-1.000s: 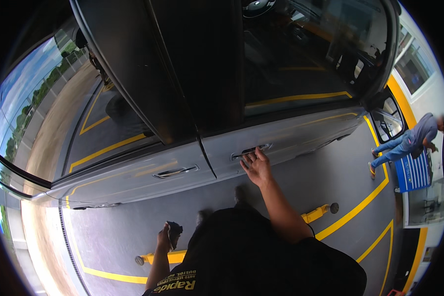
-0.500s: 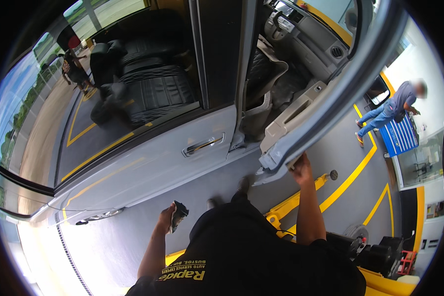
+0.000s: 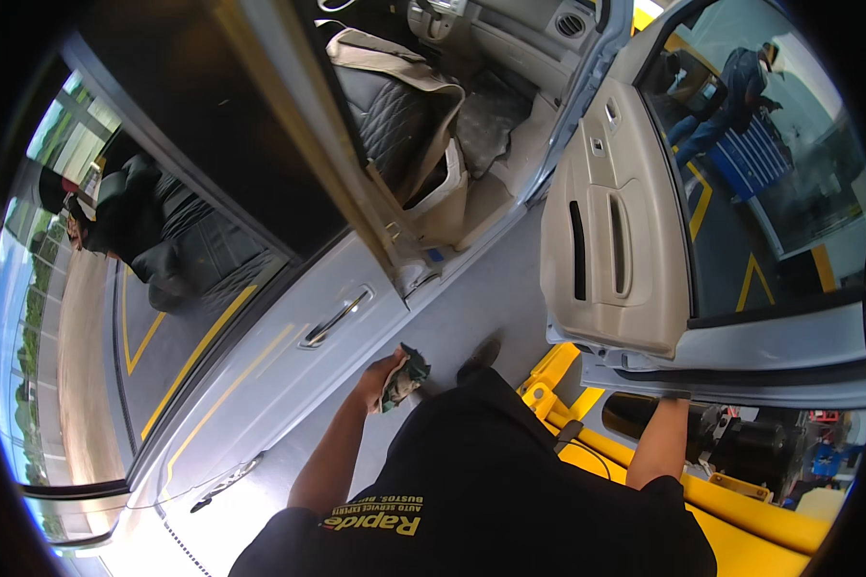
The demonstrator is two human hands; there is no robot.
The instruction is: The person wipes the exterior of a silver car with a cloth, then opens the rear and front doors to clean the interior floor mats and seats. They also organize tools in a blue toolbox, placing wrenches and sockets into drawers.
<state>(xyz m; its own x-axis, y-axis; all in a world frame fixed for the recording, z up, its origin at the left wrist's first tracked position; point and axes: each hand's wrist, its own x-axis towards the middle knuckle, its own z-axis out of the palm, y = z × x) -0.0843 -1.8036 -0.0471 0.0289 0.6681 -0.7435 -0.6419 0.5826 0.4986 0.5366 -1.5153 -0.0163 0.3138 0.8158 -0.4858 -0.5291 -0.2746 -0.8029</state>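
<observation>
My left hand (image 3: 380,377) is closed round a crumpled dark green and pale cloth-like bundle (image 3: 406,379), in front of the silver car's rear door (image 3: 289,385). On the right, the front car door (image 3: 611,308) stands wide, its beige inner panel facing the cabin. My right forearm (image 3: 662,442) reaches up to the door's outer edge, where the door covers the hand and its fingers. Between my arms the doorway shows a black quilted seat (image 3: 390,111) with a beige cover edge and a grey floor mat (image 3: 491,125).
A yellow lift arm (image 3: 551,375) lies low beside my legs, with yellow beams (image 3: 741,553) and dark machinery behind my right arm. Through the door window a person (image 3: 741,87) stands by a blue tool cabinet (image 3: 751,159). The rear door handle (image 3: 337,317) juts out on the left.
The front door has swung much wider to the right, with my right arm following it. More of the cabin shows. My left hand still holds the bundle, now closer to the doorway.
</observation>
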